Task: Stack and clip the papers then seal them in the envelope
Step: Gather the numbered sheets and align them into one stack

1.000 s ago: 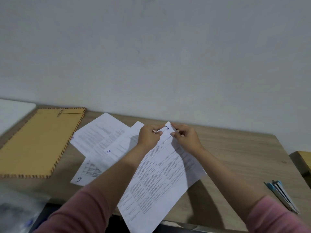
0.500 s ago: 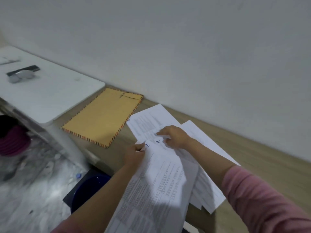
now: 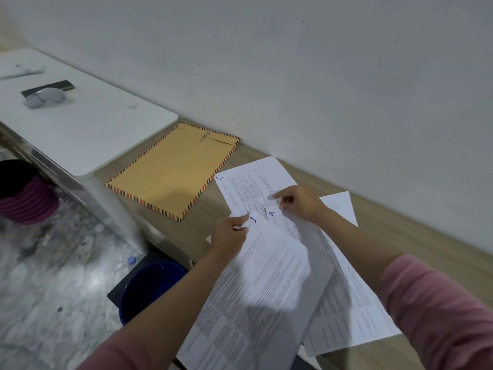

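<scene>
Several printed sheets lie overlapping on the wooden desk [image 3: 416, 236]. My left hand [image 3: 231, 233] pinches the top corner of the sheet marked 1 [image 3: 256, 287], which hangs over the desk's front edge. My right hand [image 3: 298, 202] grips the corner of the sheet marked 4 [image 3: 346, 303] beneath it. A sheet marked 6 [image 3: 250, 182] lies further back, partly under the others. The brown envelope [image 3: 173, 169] with a striped border lies flat to the left, a paper clip [image 3: 205, 136] at its top edge.
A white table [image 3: 80, 124] stands to the left with a mouse [image 3: 44, 98] and a dark phone [image 3: 57, 86]. Below it are a blue bucket [image 3: 145, 287], a purple basket [image 3: 26, 198] and a marbled floor. The wall runs close behind the desk.
The view has swung left and down. My right hand let go of sheet 1 and moved to the corner of sheet 4; my left hand keeps sheet 1, now lower over the desk edge.
</scene>
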### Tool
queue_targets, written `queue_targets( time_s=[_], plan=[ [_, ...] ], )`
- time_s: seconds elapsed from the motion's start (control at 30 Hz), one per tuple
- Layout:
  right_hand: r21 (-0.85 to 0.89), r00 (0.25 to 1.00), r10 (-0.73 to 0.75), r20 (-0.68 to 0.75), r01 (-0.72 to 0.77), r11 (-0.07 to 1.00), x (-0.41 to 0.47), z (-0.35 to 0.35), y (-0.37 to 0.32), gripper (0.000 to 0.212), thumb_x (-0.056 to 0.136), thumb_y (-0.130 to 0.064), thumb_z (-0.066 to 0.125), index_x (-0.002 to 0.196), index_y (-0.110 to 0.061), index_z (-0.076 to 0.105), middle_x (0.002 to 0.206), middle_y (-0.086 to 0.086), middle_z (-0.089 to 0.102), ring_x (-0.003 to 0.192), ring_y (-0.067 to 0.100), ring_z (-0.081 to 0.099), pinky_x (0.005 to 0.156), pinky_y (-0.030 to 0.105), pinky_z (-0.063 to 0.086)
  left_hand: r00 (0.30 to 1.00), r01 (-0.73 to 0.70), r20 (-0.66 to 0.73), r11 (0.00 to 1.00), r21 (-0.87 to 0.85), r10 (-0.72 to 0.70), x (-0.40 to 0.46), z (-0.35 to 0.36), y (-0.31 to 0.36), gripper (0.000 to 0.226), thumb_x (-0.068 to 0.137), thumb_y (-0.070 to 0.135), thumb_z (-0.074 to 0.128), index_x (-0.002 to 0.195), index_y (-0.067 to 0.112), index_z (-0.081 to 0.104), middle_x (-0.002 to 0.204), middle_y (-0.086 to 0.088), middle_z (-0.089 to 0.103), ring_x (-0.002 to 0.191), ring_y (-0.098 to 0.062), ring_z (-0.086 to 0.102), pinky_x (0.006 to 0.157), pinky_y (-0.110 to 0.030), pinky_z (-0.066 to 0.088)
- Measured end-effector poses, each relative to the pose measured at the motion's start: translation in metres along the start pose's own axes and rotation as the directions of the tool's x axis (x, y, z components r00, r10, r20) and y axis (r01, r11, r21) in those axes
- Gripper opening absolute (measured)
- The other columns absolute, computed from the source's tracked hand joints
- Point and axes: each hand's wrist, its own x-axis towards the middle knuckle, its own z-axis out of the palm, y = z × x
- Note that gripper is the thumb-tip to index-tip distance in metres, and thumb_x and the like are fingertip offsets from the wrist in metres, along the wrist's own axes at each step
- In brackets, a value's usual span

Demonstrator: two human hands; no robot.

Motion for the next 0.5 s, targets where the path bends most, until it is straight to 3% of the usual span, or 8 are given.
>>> queue_targets(
  time_s=[0.1, 0.13, 0.2, 0.27, 0.33, 0.5],
  plan=[
    [0.108, 0.985, 0.072, -0.158, -0.055, 0.993, -0.012, -0.013, 0.007, 0.026, 0.078, 0.005, 0.059, 0.095, -0.009, 0.072, 0.082, 0.007, 0.073, 0.078, 0.016, 0.064, 0.077, 0.026, 0.048, 0.998, -0.059, 0.041, 0.997, 0.041, 0.057, 0.000, 0.008, 0.013, 0.038, 0.089, 0.002, 0.054, 0.125, 0.013, 0.061, 0.051, 0.017, 0.057, 0.036, 0.001, 0.036, 0.039, -0.010, 0.030],
    [0.125, 0.973, 0.090, -0.214, -0.064, 0.990, -0.015, -0.019, 0.010, 0.022, 0.078, 0.004, 0.062, 0.094, -0.007, 0.072, 0.085, 0.008, 0.073, 0.080, 0.017, 0.064, 0.080, 0.028, 0.050, 0.995, -0.087, 0.058, 0.995, 0.054, 0.084, -0.001, 0.011, 0.021, 0.038, 0.089, 0.002, 0.055, 0.125, 0.011, 0.061, 0.066, 0.015, 0.068, 0.045, 0.005, 0.045, 0.043, -0.006, 0.035],
    [0.164, 0.939, 0.125, -0.319, -0.075, 0.984, -0.023, -0.033, 0.015, 0.018, 0.076, 0.001, 0.068, 0.091, -0.006, 0.073, 0.088, 0.007, 0.073, 0.080, 0.015, 0.063, 0.079, 0.022, 0.049, 0.984, -0.165, 0.088, 0.979, 0.118, 0.155, -0.004, 0.016, 0.036, 0.035, 0.087, 0.001, 0.058, 0.121, 0.006, 0.062, 0.112, -0.004, 0.070, 0.089, -0.001, 0.064, 0.067, 0.002, 0.042],
    [0.220, 0.910, 0.165, -0.382, -0.084, 0.972, -0.032, -0.046, 0.020, 0.017, 0.074, -0.001, 0.072, 0.091, -0.005, 0.074, 0.088, 0.006, 0.072, 0.078, 0.012, 0.063, 0.072, 0.006, 0.045, 0.967, -0.243, 0.106, 0.963, 0.116, 0.231, -0.005, 0.025, 0.050, 0.033, 0.086, -0.001, 0.059, 0.119, 0.000, 0.062, 0.124, -0.013, 0.063, 0.115, -0.015, 0.059, 0.090, -0.005, 0.040],
    [0.275, 0.895, 0.194, -0.403, -0.083, 0.958, -0.043, -0.057, 0.024, 0.016, 0.074, -0.002, 0.074, 0.090, -0.005, 0.074, 0.087, 0.007, 0.072, 0.076, 0.012, 0.063, 0.067, -0.001, 0.043, 0.968, -0.221, 0.132, 0.974, 0.049, 0.213, -0.006, 0.037, 0.061, 0.034, 0.086, -0.002, 0.059, 0.120, -0.001, 0.061, 0.126, -0.015, 0.061, 0.120, -0.019, 0.056, 0.101, -0.019, 0.040],
    [0.421, 0.881, 0.272, -0.388, -0.093, 0.902, -0.078, -0.073, 0.027, 0.016, 0.073, -0.005, 0.076, 0.089, -0.010, 0.075, 0.082, 0.003, 0.072, 0.070, -0.001, 0.063, 0.071, 0.007, 0.048, 0.971, -0.197, 0.144, 0.980, 0.010, 0.193, -0.006, 0.079, 0.084, 0.035, 0.089, 0.003, 0.059, 0.123, 0.009, 0.062, 0.125, -0.005, 0.063, 0.107, -0.014, 0.060, 0.097, -0.022, 0.044]
  ],
)
